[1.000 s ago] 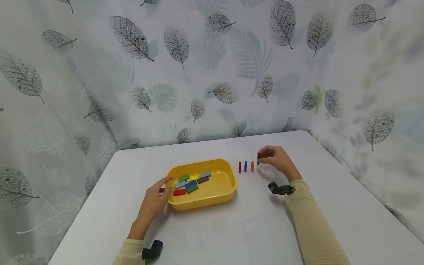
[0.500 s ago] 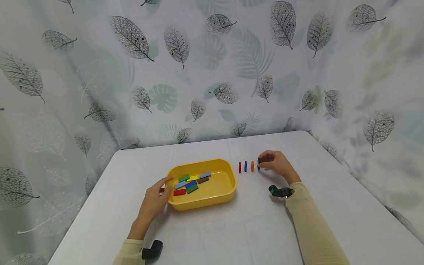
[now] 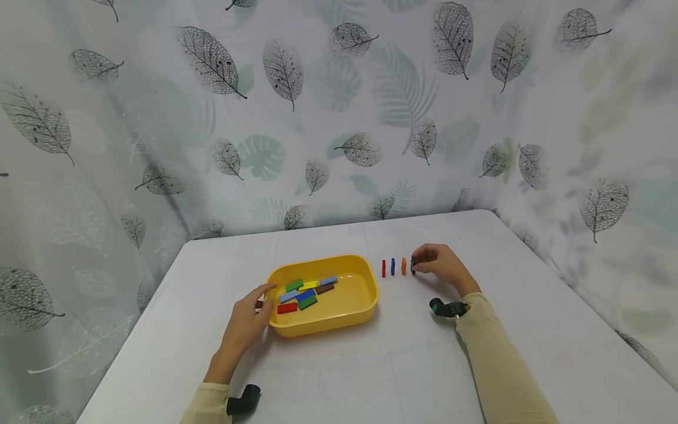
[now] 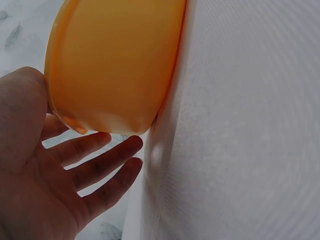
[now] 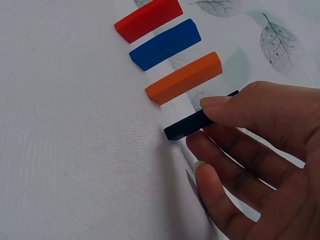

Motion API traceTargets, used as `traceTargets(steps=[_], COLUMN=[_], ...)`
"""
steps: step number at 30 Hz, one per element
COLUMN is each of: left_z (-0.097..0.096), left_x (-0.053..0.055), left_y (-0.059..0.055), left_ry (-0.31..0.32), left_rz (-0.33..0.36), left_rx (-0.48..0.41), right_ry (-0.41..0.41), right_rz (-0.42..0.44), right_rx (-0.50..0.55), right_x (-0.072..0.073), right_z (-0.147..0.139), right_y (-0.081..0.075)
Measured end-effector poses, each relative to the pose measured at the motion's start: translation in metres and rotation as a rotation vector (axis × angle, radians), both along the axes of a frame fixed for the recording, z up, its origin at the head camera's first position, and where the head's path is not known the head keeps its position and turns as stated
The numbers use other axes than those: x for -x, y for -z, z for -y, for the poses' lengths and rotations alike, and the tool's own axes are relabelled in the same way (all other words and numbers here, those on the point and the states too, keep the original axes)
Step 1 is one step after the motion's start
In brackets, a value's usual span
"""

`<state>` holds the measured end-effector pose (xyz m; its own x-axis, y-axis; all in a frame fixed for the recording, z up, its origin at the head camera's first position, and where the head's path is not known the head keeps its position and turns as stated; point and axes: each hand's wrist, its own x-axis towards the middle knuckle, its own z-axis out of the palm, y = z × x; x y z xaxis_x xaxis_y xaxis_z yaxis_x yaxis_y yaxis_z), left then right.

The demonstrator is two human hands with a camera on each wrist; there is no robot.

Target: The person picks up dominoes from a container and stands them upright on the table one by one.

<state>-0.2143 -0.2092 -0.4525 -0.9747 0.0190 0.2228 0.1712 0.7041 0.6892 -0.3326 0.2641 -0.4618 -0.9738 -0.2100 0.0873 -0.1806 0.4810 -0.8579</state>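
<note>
Three blocks (image 5: 166, 44) stood in a row as the right hand (image 3: 442, 265), pinching a dark block (image 5: 192, 123), had lowered it beside them onto the worktop (image 3: 402, 365); left hand (image 3: 245, 321) rested open against the yellow tray (image 3: 328, 321).

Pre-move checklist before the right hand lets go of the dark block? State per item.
1. Grip: right hand pinches the dark block between thumb and fingers. ok.
2. Block seated on the table: its lower end meets the cloth in the right wrist view; full contact cannot tell.
3. Row order: red block, blue block, orange block stand in line, dark one next. ok.
4. Gap to orange block: apart, not touching. ok.
5. Tray steadied: left hand rests with straight fingers against the yellow tray. ok.
6. Supply: more blocks lie in the tray. ok.
</note>
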Motion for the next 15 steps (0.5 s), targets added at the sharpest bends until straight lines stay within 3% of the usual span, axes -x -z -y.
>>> traceTargets(steps=[15], left_z=[0.0004], left_x=[0.0016], left_y=[0.0017], left_ry=[0.002], left_rz=[0.003], left_rx=[0.007], right_ry=[-0.045], right_rz=[-0.016], right_rx=[0.008], right_x=[-0.0003], right_z=[-0.0044], right_y=[-0.0001])
